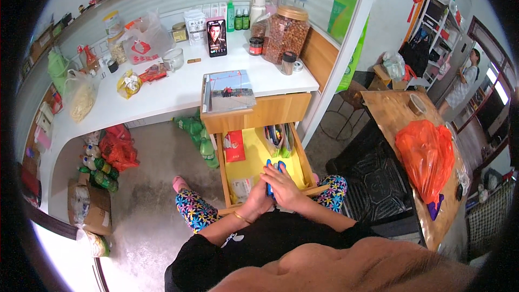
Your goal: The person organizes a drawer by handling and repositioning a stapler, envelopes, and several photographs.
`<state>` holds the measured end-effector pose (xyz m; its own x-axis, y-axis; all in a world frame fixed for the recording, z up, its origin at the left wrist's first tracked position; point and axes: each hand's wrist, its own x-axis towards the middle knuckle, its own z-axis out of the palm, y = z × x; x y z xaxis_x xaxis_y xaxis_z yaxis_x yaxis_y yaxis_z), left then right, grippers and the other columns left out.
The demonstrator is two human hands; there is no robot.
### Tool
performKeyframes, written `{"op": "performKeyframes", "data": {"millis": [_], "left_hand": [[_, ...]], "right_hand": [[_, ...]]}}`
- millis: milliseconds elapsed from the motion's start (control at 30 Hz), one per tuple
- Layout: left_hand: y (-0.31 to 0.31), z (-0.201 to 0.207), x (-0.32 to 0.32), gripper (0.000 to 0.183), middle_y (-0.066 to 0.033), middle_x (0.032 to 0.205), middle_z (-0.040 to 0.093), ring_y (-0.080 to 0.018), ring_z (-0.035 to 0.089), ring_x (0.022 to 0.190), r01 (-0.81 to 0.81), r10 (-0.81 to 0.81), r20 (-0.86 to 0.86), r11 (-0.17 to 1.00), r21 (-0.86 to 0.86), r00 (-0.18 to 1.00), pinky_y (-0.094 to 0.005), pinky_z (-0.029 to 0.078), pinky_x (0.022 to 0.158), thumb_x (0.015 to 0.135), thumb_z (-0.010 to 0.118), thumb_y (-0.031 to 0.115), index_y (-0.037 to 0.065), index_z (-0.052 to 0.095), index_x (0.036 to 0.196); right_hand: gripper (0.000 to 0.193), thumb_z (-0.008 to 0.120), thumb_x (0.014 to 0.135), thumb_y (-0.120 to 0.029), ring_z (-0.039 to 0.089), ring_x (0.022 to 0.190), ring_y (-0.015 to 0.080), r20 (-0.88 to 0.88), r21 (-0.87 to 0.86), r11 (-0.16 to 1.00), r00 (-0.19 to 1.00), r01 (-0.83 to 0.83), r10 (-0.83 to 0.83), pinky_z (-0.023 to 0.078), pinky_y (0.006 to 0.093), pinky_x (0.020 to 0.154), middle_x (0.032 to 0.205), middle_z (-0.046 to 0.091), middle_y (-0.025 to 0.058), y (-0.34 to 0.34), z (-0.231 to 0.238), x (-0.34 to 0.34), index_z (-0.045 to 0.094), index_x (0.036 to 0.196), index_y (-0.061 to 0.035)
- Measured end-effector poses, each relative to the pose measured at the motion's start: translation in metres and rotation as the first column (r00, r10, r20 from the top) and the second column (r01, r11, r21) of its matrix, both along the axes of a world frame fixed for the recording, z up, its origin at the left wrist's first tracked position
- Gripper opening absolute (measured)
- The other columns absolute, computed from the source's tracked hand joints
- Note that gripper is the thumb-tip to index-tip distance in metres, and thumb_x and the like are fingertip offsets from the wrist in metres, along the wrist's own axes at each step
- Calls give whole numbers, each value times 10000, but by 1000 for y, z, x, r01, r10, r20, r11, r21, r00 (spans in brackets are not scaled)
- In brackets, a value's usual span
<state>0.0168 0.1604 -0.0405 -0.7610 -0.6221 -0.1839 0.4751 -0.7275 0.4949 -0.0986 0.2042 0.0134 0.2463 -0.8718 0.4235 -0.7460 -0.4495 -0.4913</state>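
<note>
My left hand (256,203) and my right hand (286,188) meet over the open drawer (259,166), fingers pressed together. Between them I grip a small blue object (269,189); blue parts show beside and beyond the fingers, but most of it is covered and its kind cannot be made out. The drawer has a yellow lining. In it lie a red envelope (234,146) at the back left, a clear plastic packet (241,189) at the front left, and a holder of pens and small items (274,138) at the back right.
A white desk (178,84) carries a propped phone (217,38), a photo book (229,91), a big jar of nuts (286,32) and several bags. Green bottles (208,151) stand below. On the right, a wooden table (381,111) holds a red plastic bag (426,154). A person (465,78) stands far right.
</note>
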Motion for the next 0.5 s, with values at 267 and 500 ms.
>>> {"op": "performKeyframes", "data": {"millis": [267,500], "left_hand": [[9,8,-1,397,-87,1072,561,-208,559,918,123,-117,121,991,-44,986,-362,470,782,932,379,372,118,402,1236],[7,9,2,413,-83,1173,517,-223,515,1048,-76,75,18,994,77,997,-385,395,931,943,337,367,138,357,1286]], "right_hand": [[400,439,786,8,360,1237,339,110,-90,981,981,172,-162,206,479,1041,1246,467,184,-37,9,-42,479,1182,-32],[423,436,770,-4,353,1235,350,-45,-32,992,991,-124,122,230,464,1046,1272,434,207,-9,9,8,474,1191,-14]]}}
